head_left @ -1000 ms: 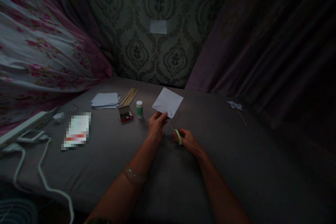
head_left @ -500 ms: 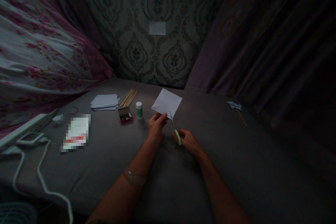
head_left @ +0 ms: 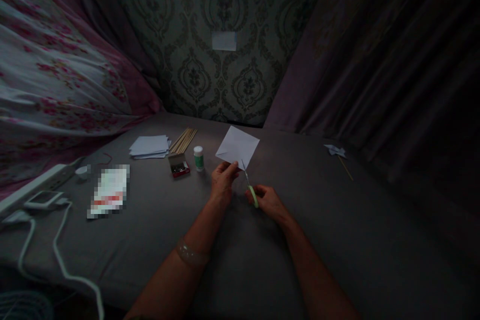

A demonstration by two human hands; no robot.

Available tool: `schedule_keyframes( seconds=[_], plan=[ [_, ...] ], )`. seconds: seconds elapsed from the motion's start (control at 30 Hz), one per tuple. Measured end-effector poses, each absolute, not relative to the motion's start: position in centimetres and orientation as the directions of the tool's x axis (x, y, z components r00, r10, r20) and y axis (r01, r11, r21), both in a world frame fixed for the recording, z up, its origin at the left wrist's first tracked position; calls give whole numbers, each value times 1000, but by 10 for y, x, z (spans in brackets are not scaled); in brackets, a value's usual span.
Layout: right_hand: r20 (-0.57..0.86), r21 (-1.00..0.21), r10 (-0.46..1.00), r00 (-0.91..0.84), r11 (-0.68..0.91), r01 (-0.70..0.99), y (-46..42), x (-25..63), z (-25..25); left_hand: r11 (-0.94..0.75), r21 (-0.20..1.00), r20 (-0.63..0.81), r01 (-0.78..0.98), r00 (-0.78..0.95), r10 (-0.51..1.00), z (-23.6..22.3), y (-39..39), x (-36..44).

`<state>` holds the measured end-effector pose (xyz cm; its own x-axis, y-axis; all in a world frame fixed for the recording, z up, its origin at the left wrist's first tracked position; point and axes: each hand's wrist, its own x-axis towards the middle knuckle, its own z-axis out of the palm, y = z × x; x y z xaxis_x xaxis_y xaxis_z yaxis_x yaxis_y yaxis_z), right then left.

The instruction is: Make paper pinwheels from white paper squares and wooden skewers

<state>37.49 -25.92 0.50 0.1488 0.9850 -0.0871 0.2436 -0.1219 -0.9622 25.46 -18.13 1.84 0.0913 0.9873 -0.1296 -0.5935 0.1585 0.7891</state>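
Note:
A white square of paper is pinched along its near edge by my left hand, thumb on top. One slit shows near its left corner. My right hand is closed round the light green handles of a pair of scissors. The metal blades reach up to the paper's near corner, just right of my left thumb, and one blade lies over the sheet. To the left of my left hand stands a small white bottle with a green label.
Left of the bottle are an open small box, several wooden sticks and a stack of white paper. A power strip with white cables lies far left. A paper pinwheel on a stick lies at right.
Almost nothing differs. The paper appears shifted very slightly left, while both hands and the scissors stay at its near corner.

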Motion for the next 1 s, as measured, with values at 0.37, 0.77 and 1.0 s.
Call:
schedule_keyframes(
  seconds=[0.37, 0.77, 1.0],
  plan=[
    [-106, -964, 983, 150, -139, 225, -258, 375, 3, 148, 768, -109, -623, 101, 989, 15, -179, 256],
    [-79, -965, 982, 169, -118, 235, -258, 375, 3, 152, 810, -95, -566, 130, 987, 15, -180, 257],
    [-53, -967, 983, 176, -95, 238, -257, 377, 2, 171, 821, -91, -545, 171, 981, 15, -184, 259]
  ],
)
